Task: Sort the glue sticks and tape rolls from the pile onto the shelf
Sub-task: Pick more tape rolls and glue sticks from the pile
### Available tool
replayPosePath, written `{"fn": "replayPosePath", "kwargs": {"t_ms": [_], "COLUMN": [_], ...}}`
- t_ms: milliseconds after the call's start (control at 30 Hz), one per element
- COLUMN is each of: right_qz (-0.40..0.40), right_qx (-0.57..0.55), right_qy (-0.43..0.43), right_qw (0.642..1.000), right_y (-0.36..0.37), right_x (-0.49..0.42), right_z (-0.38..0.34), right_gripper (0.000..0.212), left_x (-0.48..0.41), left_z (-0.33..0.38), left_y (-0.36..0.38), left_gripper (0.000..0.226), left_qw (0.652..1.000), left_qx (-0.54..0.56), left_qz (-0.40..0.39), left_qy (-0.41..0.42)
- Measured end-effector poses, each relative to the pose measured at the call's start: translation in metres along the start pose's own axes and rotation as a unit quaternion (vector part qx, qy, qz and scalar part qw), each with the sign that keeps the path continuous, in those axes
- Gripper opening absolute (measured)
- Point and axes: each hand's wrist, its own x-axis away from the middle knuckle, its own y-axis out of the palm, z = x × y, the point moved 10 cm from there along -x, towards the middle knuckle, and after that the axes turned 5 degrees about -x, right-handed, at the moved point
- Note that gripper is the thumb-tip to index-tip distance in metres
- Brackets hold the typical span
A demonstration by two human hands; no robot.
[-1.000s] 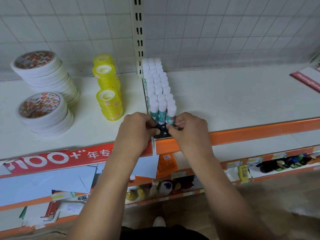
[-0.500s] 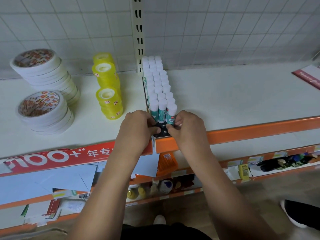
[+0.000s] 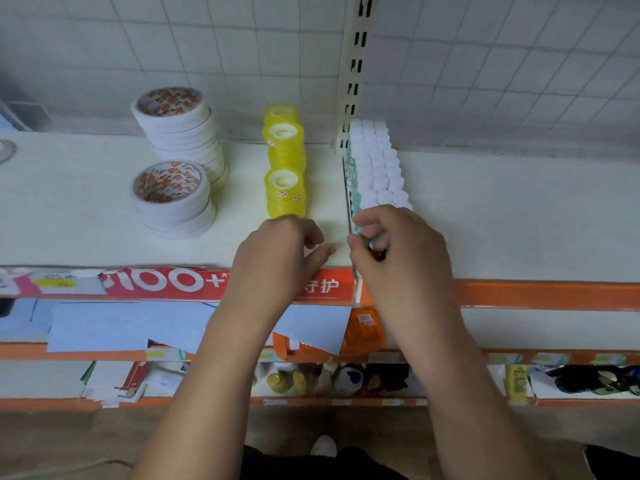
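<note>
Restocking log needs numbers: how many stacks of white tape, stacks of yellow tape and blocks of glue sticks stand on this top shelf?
White tape stacks: 2
Yellow tape stacks: 3
Glue stick block: 1
Total: 6

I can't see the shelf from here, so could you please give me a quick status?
Left hand open, empty, at shelf edge. Right hand gripping front glue sticks. Tape rolls stacked left, nothing blocking.
</note>
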Motion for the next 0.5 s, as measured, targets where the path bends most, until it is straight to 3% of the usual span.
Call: {"fn": "replayPosePath", "kwargs": {"t_ms": [133,300,500], "right_qz": [-0.076,-0.181,-0.238], "right_qx": [-0.024,-0.016,-0.036], "right_qy": [-0.058,-0.148,-0.226], "right_qw": [0.995,0.972,0.944], "right_y": [0.057,0.143,0.249], "right_x": [-0.003,0.002,0.023], "right_z": [-0.055,-0.141,-0.258], "right_gripper": [0.019,0.026,0.03], "left_x": [0.022,0.056,0.106], "left_z": [-0.05,-0.143,-0.27], "left_y": [-0.037,-0.09,-0.164], "left_gripper": [0.021,0.024,0.025], "left_qw": [0.999,0.992,0.976], "left_qx": [-0.038,-0.063,-0.097], "left_qz": [0.013,0.031,0.038], "left_qy": [-0.016,-0.106,-0.189]}}
